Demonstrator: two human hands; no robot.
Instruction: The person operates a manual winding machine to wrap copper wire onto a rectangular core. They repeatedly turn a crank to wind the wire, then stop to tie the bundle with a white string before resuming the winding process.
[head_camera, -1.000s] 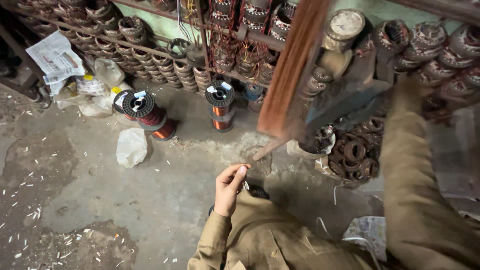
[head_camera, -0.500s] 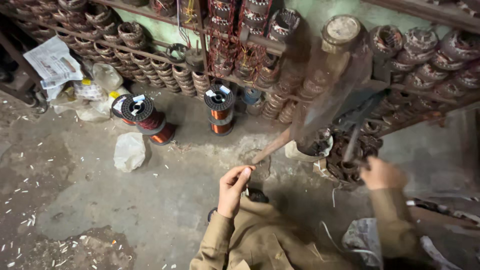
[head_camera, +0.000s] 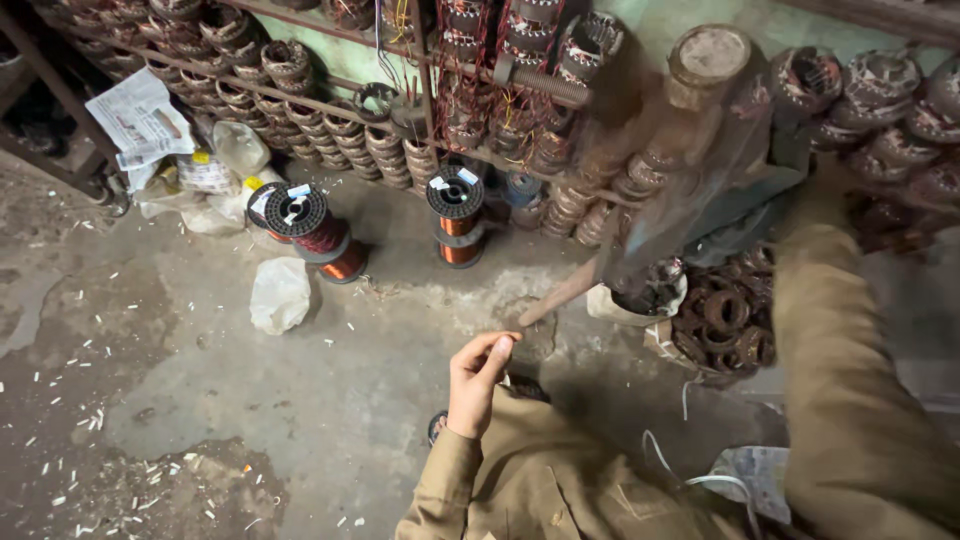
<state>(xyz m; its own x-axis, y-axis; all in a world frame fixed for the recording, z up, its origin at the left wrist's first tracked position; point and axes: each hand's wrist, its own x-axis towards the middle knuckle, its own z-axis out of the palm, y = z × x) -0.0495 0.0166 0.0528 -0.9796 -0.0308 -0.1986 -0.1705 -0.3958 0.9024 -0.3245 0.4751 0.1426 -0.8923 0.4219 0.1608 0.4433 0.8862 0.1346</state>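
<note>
A: Left hand (head_camera: 478, 378) is pinched shut, thumb against forefinger. Whatever sits between the fingertips is too fine to make out; possibly thin wire, cannot say. The hand hangs over the lap, just below a blurred wooden stick (head_camera: 560, 293) slanting up toward one o'clock.

B: Right hand?

A: Only the right sleeve (head_camera: 850, 380) shows, raised at three o'clock. The hand itself is lost in motion blur near the stick's upper end, so open or closed, cannot tell.

B: How to do it well, in your judgement?

A: Keep the pinch light and steady, close to the stick, so nothing fine kinks or slips.

B: Surroundings?

A: Upright copper wire spool (head_camera: 456, 212) at twelve o'clock on the concrete floor (head_camera: 200, 400); two tipped spools (head_camera: 315, 228) at ten; white bag (head_camera: 279, 293) beside them; racks of wound coils (head_camera: 300, 90) behind.
</note>
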